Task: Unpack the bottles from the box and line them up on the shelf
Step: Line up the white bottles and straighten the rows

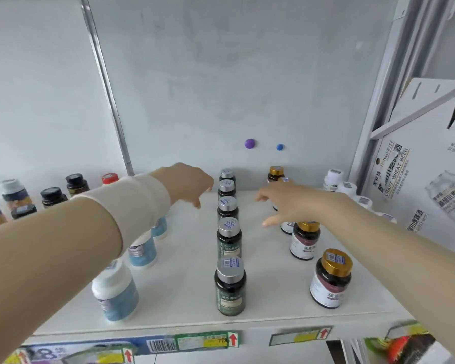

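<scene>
Bottles stand in rows running front to back on a white shelf. Down the middle, five dark green bottles with silver caps form a straight file, one behind another, reaching the back wall. On the right, dark bottles with gold caps make another file, partly hidden behind the right arm. On the left, white bottles with blue labels line up under the left forearm.

Both arms reach in over the shelf. The left hand, its wrist wrapped in a pale band, hangs over the bare strip between the white and green rows with fingers drooping loosely downward, grasping nothing. The right hand hovers between the green and gold-capped rows, fingers spread and relaxed, also empty; whether its fingertips touch a bottle behind it cannot be told.

Further left, beyond a metal upright, assorted dark jars and a red-capped one sit on the neighbouring section. A purple magnet and a blue magnet stick to the back wall. At far right a white beer carton leans beside the frame. Price tags line the front edge.
</scene>
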`<state>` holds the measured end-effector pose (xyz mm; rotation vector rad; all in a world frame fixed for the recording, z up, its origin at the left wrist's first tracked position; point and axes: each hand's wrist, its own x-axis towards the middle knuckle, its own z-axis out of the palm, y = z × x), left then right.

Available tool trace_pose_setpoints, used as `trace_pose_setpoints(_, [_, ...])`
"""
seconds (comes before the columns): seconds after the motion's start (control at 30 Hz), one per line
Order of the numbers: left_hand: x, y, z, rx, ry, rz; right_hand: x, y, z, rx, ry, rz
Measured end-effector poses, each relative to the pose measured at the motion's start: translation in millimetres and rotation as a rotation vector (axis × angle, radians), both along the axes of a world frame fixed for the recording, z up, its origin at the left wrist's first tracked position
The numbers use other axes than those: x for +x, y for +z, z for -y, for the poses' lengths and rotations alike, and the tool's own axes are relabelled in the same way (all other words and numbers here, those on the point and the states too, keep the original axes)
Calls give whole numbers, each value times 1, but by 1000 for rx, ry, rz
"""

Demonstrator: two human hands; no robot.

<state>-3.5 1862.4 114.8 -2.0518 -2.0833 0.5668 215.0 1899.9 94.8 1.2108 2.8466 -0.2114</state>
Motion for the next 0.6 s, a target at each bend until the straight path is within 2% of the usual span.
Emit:
trace_pose_setpoints(0.2, [-13,-32,-12,19,-99,316,-18,-34,16,-135,-106,-105])
trace_pose_setpoints(0.33, [-10,-51,-21,54,-71,524,-23,-60,23,-296,-206,-315])
trace_pose_setpoints(0.47, [-4,-60,-28,76,-19,724,-36,-81,27,-373,-239,-456])
trace_pose_setpoints(0.6, [2,-66,-35,88,16,810,-44,-97,26,-482,-238,-661])
